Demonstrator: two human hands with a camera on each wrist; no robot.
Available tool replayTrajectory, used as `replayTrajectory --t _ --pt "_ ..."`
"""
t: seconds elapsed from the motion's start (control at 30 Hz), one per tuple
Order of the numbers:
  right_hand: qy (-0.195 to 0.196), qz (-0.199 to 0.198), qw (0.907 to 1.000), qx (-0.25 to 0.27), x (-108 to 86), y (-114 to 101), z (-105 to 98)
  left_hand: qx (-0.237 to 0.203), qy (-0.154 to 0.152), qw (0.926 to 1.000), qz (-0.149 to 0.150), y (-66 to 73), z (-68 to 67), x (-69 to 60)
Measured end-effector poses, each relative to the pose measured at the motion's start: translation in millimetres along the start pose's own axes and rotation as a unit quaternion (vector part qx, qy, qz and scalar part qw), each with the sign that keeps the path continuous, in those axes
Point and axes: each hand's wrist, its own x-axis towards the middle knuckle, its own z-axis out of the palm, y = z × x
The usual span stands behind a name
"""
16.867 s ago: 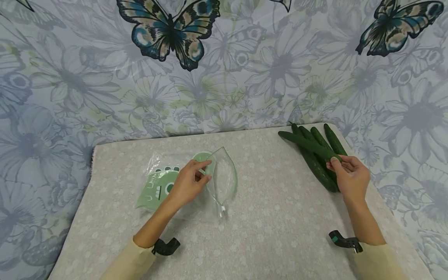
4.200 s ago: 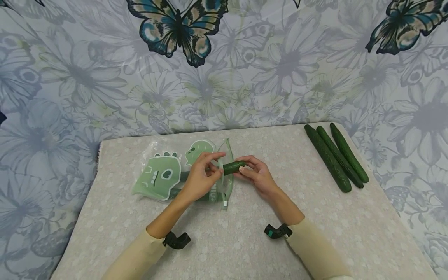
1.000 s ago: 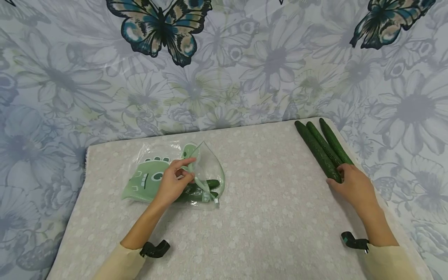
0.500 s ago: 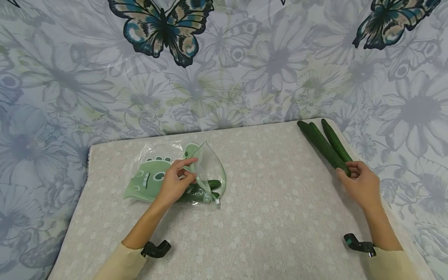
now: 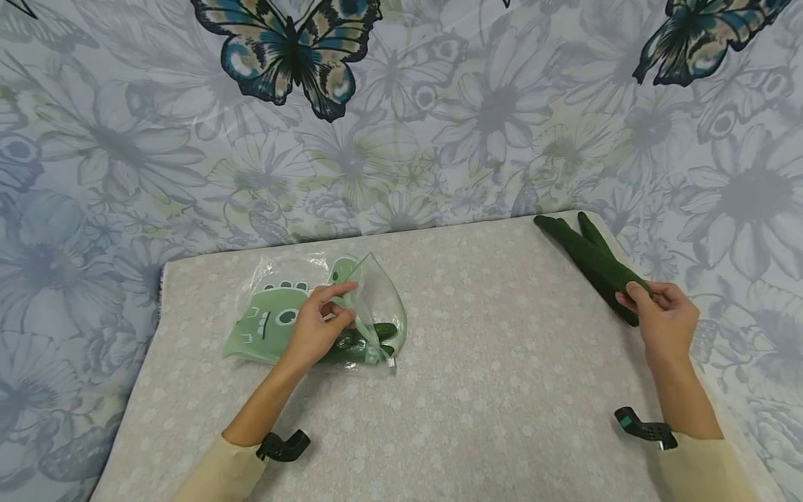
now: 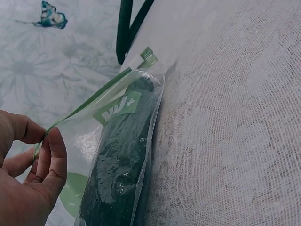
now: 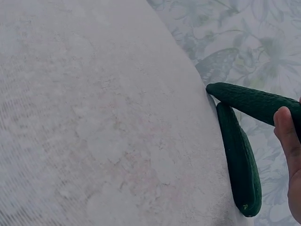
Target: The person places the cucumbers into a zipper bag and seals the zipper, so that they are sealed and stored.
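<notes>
My left hand [image 5: 316,324] pinches the rim of a clear zip bag [image 5: 251,341] with a green cartoon-monster print. The mouth of the bag gapes to the right, and cucumbers [image 5: 385,330] inside show their ends there. In the left wrist view, thumb and fingers pinch the green zip strip [image 6: 96,100] beside a bagged cucumber [image 6: 120,155]. At the table's right side, my right hand [image 5: 670,322] grips a cucumber [image 5: 592,259] by its near end, tilted above the others. Beneath it lies a second cucumber [image 5: 617,307]; a third [image 5: 592,230] is partly hidden behind.
A pale patterned cloth [image 5: 470,376] covers the table. Its back edge meets a floral fabric backdrop [image 5: 502,139] with butterflies. The white slider [image 5: 392,362] sits at the near corner of the bag's mouth.
My right hand has taken hold of one cucumber and raised its near end, shifting it right across the others. The left hand keeps its pinch on the bag.
</notes>
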Motion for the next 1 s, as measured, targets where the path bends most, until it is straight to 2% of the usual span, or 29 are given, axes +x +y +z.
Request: replayTrajectory --t 0.2,0.33,0.6,0.77,1.0 --pt "0.025 -0.005 0.9942 0.104 2.9 3.1 0.8 -0.002 -0.004 1.0000 -0.001 1.9 2.7 1.5" --pt "0.019 -0.009 0.9903 0.137 1.0 2.4 2.4 0.002 -0.005 1.0000 -0.001 2.2 2.8 1.8" --pt "-0.021 -0.009 0.9909 0.133 -9.9 -2.1 7.7 0.010 -0.006 0.9999 0.001 2.6 3.0 1.6" --pt "-0.069 -0.015 0.9899 0.123 -17.8 -2.8 10.4 0.009 -0.005 0.9999 0.005 1.1 3.7 2.6" --pt "-0.140 -0.026 0.9822 0.123 -27.5 -1.5 17.7 0.008 -0.004 1.0000 0.003 2.3 6.1 4.2"
